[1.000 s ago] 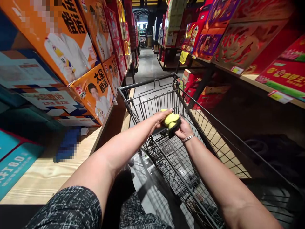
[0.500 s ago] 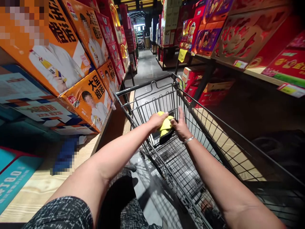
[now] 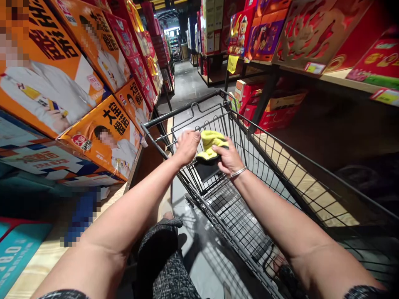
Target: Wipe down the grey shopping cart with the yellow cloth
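Observation:
A yellow cloth with a dark edge [image 3: 212, 141] is bunched between my hands, over the shopping cart. My right hand [image 3: 231, 157], with a silver bracelet at its wrist, grips the cloth's right side, thumb on top. My left hand [image 3: 188, 146] is closed at the cloth's left edge, its thumb against the fabric; its outer fingers are blurred. Below the cloth, a dark flat panel [image 3: 206, 170] shows at the cart's end. The black wire shopping cart [image 3: 274, 144] stands in front of me, its handle bar [image 3: 183, 109] beyond my hands.
Orange drink boxes [image 3: 102, 139] are stacked on the left, on a wooden shelf [image 3: 107, 203]. Red gift boxes [image 3: 314, 33] line the right shelf, with more red boxes [image 3: 268, 110] below. A grey aisle floor [image 3: 190, 77] runs ahead.
My right hand, open beside the cloth before, has closed on it. My left hand has shifted left to the cloth's edge. The cloth is more spread out, and the view has moved slightly.

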A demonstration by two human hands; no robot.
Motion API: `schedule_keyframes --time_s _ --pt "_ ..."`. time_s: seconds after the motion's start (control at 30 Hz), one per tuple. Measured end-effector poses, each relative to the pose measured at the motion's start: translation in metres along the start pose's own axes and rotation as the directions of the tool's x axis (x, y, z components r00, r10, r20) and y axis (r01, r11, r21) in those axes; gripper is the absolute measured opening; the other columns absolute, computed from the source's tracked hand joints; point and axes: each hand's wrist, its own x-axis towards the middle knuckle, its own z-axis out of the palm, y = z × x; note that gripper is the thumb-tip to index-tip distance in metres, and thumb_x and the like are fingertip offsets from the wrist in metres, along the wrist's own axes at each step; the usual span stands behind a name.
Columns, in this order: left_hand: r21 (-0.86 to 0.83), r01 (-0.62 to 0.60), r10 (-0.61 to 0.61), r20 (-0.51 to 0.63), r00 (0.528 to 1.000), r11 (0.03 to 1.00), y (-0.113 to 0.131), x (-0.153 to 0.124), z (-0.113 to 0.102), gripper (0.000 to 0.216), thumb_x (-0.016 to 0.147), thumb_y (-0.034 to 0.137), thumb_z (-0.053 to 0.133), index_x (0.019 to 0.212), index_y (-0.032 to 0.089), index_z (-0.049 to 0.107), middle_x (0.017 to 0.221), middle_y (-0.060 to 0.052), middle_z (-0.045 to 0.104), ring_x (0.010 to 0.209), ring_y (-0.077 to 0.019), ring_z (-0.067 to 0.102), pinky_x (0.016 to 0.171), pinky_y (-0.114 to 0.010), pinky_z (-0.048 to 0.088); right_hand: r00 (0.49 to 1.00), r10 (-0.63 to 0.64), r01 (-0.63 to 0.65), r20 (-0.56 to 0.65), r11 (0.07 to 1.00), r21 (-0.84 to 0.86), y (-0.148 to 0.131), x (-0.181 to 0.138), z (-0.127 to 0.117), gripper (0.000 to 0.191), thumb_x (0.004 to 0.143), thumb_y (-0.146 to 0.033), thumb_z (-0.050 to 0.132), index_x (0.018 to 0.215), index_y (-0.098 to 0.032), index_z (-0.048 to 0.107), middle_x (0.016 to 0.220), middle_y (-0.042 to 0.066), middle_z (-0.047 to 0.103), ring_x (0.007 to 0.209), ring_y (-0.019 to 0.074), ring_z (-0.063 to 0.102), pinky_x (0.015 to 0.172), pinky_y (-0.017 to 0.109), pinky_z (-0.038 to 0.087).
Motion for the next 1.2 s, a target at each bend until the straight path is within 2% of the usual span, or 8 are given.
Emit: schedule_keyframes --time_s 0.1,0.2,0.43,0.6,0.73,0.87,1.0,1.2 --pt "0.197 0.012 0.016 -0.142 0.99 0.98 -0.022 -0.001 -0.027 0.043 0.101 0.048 0.044 0.134 0.025 0.062 0.154 -0.011 0.044 0.146 -0.0322 0.034 0.119 -0.053 0.028 0.93 -0.358 0.317 -0.086 0.897 -0.307 -0.004 0.044 -0.013 0.052 0.062 -0.015 0.074 0.11 -0.027 0.061 0.118 0.001 0.063 0.11 0.0211 0.063 0.107 0.049 0.05" --pt "0.308 0.126 -0.035 -0.285 0.958 0.943 -0.044 -0.003 -0.035 0.047 0.097 0.041 0.051 0.14 0.022 0.058 0.16 -0.014 0.036 0.151 -0.0355 0.023 0.122 -0.056 0.019 0.806 -0.586 0.522 0.084 0.635 -0.569 0.007 0.078 -0.017 0.044 0.067 -0.012 0.069 0.108 -0.026 0.067 0.138 0.004 0.051 0.128 0.0235 0.053 0.117 0.049 0.04" --pt "0.362 0.163 -0.073 -0.25 0.965 0.918 -0.07 -0.009 -0.016 0.055 0.091 0.031 0.055 0.145 0.024 0.054 0.156 -0.011 0.044 0.153 -0.0381 0.011 0.121 -0.062 0.022 0.721 -0.404 0.667 0.563 0.187 -0.721 0.075 0.088 -0.022 0.07 0.076 -0.004 0.06 0.136 -0.039 0.063 0.155 -0.002 0.042 0.14 0.0281 0.04 0.12 0.053 0.035" --pt "0.423 0.124 -0.045 -0.192 0.98 0.898 -0.076 -0.002 -0.019 0.068 0.08 0.028 0.063 0.147 0.023 0.052 0.155 -0.01 0.042 0.152 -0.0406 0.01 0.124 -0.06 0.018 0.721 -0.312 0.678 0.618 0.133 -0.723 0.12 0.058 -0.071 0.053 0.08 -0.007 0.062 0.123 -0.037 0.073 0.144 -0.001 0.055 0.141 0.0288 0.036 0.121 0.054 0.035" --pt "0.45 0.117 -0.055 -0.149 0.987 0.885 -0.079 0.009 -0.021 0.075 0.076 0.03 0.066 0.149 0.024 0.049 0.156 -0.009 0.04 0.152 -0.0408 0.008 0.126 -0.058 0.017 0.731 0.018 0.67 0.682 0.171 -0.722 0.148 0.011 -0.143 0.042 0.088 -0.007 0.052 0.108 -0.034 0.077 0.132 0.002 0.065 0.139 0.0287 0.038 0.115 0.063 0.037" --pt "0.479 0.126 -0.081 -0.113 0.99 0.869 -0.075 0.017 -0.019 0.081 0.075 0.035 0.07 0.153 0.026 0.045 0.16 -0.009 0.036 0.154 -0.0411 0.006 0.125 -0.059 0.022 0.794 0.281 0.532 0.539 0.107 -0.84 0.138 -0.002 -0.184 0.033 0.085 -0.01 0.058 0.102 -0.029 0.079 0.132 0.007 0.063 0.134 0.0302 0.042 0.112 0.059 0.042" --pt "0.532 0.139 -0.126 -0.061 0.99 0.835 -0.066 0.022 -0.016 0.084 0.08 0.039 0.067 0.158 0.025 0.037 0.165 -0.012 0.029 0.155 -0.0419 0.003 0.12 -0.066 0.025 0.887 -0.037 0.461 0.46 0.073 -0.884 0.081 0.051 -0.151 0.041 0.079 -0.006 0.06 0.108 -0.028 0.079 0.133 0.007 0.06 0.128 0.0336 0.045 0.102 0.055 0.05" --pt "0.62 0.086 -0.147 0.048 0.988 0.78 -0.055 0.024 -0.014 0.078 0.091 0.037 0.055 0.162 0.023 0.026 0.168 -0.014 0.023 0.157 -0.0352 0.011 0.117 -0.071 0.019 0.829 -0.398 0.493 0.394 0.183 -0.851 0.003 0.153 -0.076 0.06 0.078 -0.017 0.065 0.134 -0.038 0.063 0.153 -0.002 0.041 0.139 0.032 0.035 0.114 0.055 0.038"
